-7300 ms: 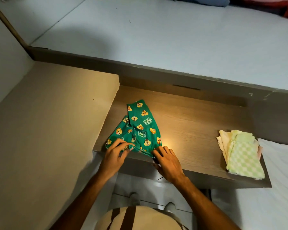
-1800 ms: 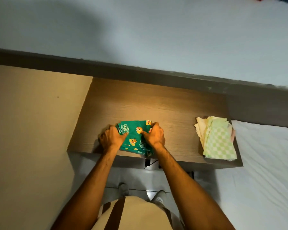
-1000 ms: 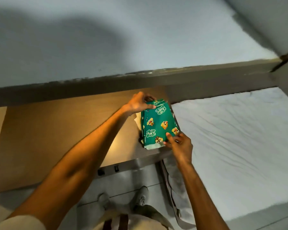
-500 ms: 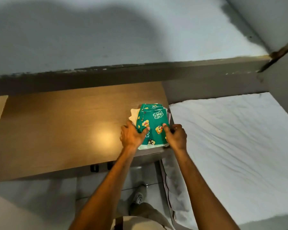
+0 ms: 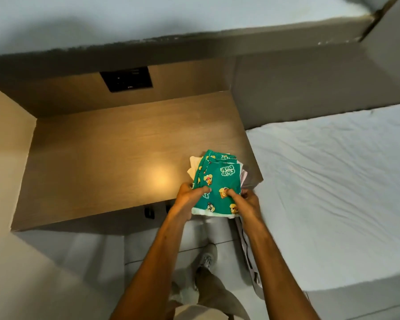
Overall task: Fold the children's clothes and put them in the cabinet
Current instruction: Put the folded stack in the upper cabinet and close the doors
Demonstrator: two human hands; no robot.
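Observation:
A folded green cartoon-print garment [image 5: 219, 181] lies on top of a small stack of pale folded clothes [image 5: 194, 166] at the right front corner of the wooden table [image 5: 106, 162]. My left hand [image 5: 189, 196] grips the stack's left near edge, thumb on the green cloth. My right hand [image 5: 246, 200] grips the right near edge, thumb also on top. The stack's near end juts past the table's front edge. The lower garments are mostly hidden.
A bed with a white sheet [image 5: 333, 181] adjoins the table on the right. A dark socket panel [image 5: 126, 79] sits in the back wall. A beige side panel [image 5: 7, 144] bounds the table's left. My feet stand on grey floor [image 5: 97, 255] below.
The green garment went from the table's left part onto the pale stack at the right. Since half a second ago, both hands closed on the stack's near edge and drew it toward me.

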